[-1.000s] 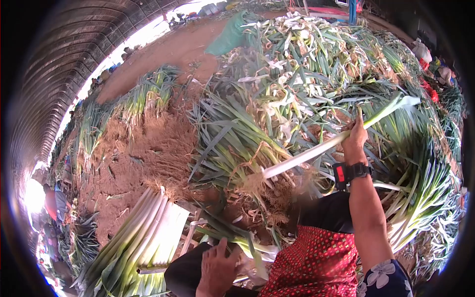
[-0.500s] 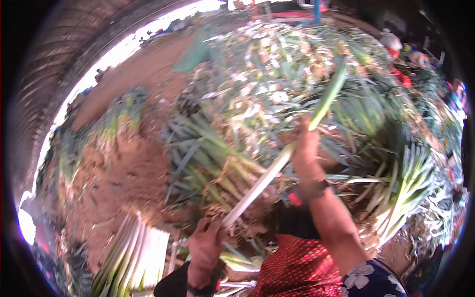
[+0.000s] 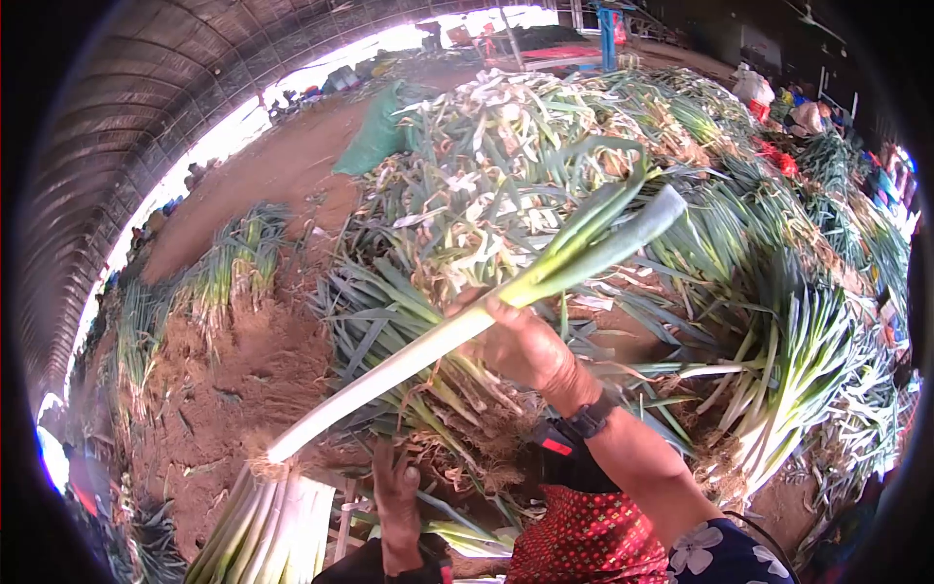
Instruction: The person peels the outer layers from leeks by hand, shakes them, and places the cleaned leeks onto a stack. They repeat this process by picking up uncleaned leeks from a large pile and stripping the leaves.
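Note:
A long leek (image 3: 389,380) with a white shank and green leaves lies slantwise in front of me, its root end at the lower left. My right hand (image 3: 520,341) is wrapped round it where white turns to green. My left hand (image 3: 396,492) is below the shank, apart from it, with fingers extended and nothing in them. Left of that hand stands a bunch of trimmed leeks (image 3: 268,530), white ends up; the held leek's roots overlap its top in view. Untrimmed leeks (image 3: 457,370) with dry roots lie behind my hands.
A large heap of stripped leaves (image 3: 496,146) rises ahead, a green sack (image 3: 375,131) at its left. More leek bunches lie at right (image 3: 788,380) and on the soil at left (image 3: 233,263). A blue post (image 3: 608,41) stands far back.
My right hand has moved left and down with the leek, swinging its root end to the lower left. My left hand has let go of the shank and sits slightly lower, its fingers opened.

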`<state>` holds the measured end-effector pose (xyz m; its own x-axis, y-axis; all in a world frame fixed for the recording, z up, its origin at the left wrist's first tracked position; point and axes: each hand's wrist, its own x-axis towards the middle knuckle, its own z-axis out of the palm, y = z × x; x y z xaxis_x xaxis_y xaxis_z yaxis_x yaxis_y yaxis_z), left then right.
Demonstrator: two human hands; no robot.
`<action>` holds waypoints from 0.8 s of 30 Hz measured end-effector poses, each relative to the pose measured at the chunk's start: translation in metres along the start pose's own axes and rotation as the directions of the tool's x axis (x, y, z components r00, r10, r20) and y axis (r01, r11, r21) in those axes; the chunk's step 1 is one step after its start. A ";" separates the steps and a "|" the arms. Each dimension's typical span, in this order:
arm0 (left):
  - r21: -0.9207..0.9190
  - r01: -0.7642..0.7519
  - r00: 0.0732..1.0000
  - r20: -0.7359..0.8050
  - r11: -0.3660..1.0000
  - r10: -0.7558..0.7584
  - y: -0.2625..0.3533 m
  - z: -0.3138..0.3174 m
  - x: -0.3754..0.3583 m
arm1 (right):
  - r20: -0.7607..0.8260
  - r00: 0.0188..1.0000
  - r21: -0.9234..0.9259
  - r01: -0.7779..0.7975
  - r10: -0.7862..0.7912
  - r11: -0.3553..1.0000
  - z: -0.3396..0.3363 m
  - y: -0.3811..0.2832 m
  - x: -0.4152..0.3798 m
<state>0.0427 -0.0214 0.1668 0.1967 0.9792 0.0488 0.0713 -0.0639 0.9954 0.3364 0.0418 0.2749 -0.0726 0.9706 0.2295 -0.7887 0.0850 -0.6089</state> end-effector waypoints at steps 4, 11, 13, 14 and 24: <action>-0.738 -0.175 0.983 -0.094 0.652 0.158 0.077 0.050 0.031 | 0.201 0.956 -0.111 -0.192 0.212 0.975 0.030 0.030 -0.015; -0.801 -0.427 0.904 -0.377 0.419 0.201 0.143 0.031 0.040 | -0.122 0.991 0.240 0.081 -0.052 0.967 0.034 0.007 -0.011; -0.829 -0.458 0.880 -0.371 0.322 0.298 0.128 0.022 0.052 | -0.348 0.937 0.298 0.125 -0.014 0.946 0.029 0.021 -0.009; -0.855 -0.467 0.845 -0.354 0.228 0.402 0.125 0.014 0.055 | -0.363 0.930 0.336 0.067 0.064 0.940 0.027 0.035 -0.011; -0.753 -0.550 0.834 -0.515 0.362 0.196 0.187 -0.079 0.046 | -0.123 0.861 -0.211 -0.508 0.493 0.835 0.070 0.108 -0.069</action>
<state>-0.0125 0.0269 0.3620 -0.3258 0.9035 0.2786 -0.8184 -0.4170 0.3954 0.2136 -0.0321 0.2459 -0.3763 0.9056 -0.1956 -0.4927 -0.3744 -0.7855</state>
